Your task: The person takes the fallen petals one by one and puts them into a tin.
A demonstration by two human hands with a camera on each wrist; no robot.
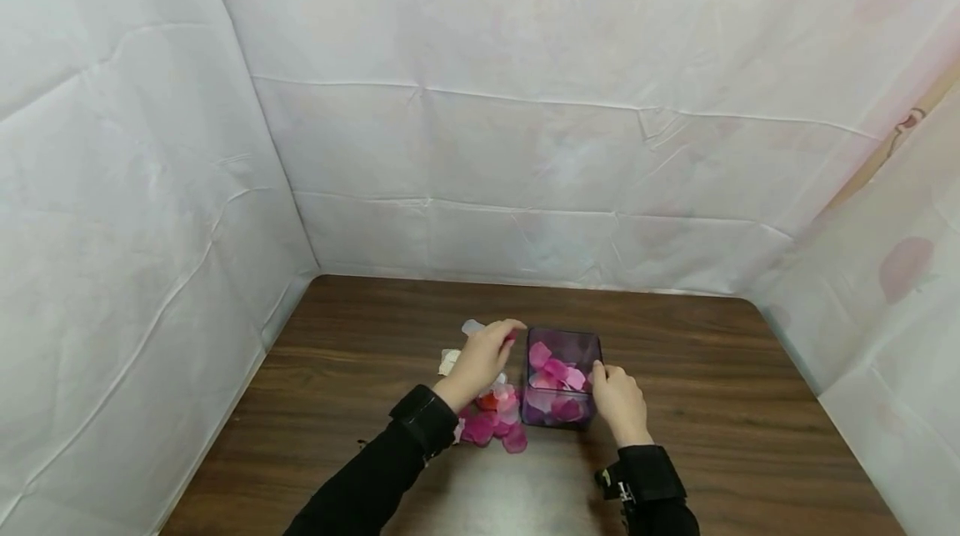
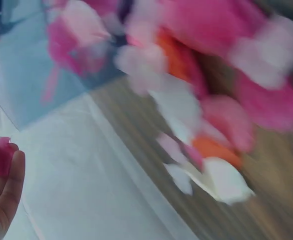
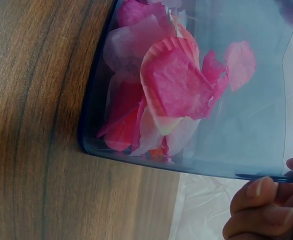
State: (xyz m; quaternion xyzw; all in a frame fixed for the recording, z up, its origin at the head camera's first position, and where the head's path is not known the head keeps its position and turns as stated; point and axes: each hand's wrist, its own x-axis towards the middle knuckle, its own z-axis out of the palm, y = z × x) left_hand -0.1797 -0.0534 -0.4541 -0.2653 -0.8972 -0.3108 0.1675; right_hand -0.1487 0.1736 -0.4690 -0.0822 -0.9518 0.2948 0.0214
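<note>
A clear purple-tinted box [image 1: 577, 343] with an open top stands on the table, and pink, pale and red petals [image 3: 176, 85] lie inside it. My right hand [image 1: 621, 404] grips the box's right side at the rim, thumb on one face and fingers [image 3: 266, 215] on the other. Just left of the box is my left hand [image 1: 480, 363], raised above a loose pile of petals [image 1: 483, 426]. Between its thumb and fingers it pinches a bright pink petal [image 2: 3, 159]. The hand and forearm cover part of the pile in the head view.
White, orange and pink petals [image 2: 221, 177] are scattered on the brown wooden table [image 1: 360, 328], left of the box. White cloth [image 1: 525, 144] hangs behind the table and along both sides. A black band sits on each wrist.
</note>
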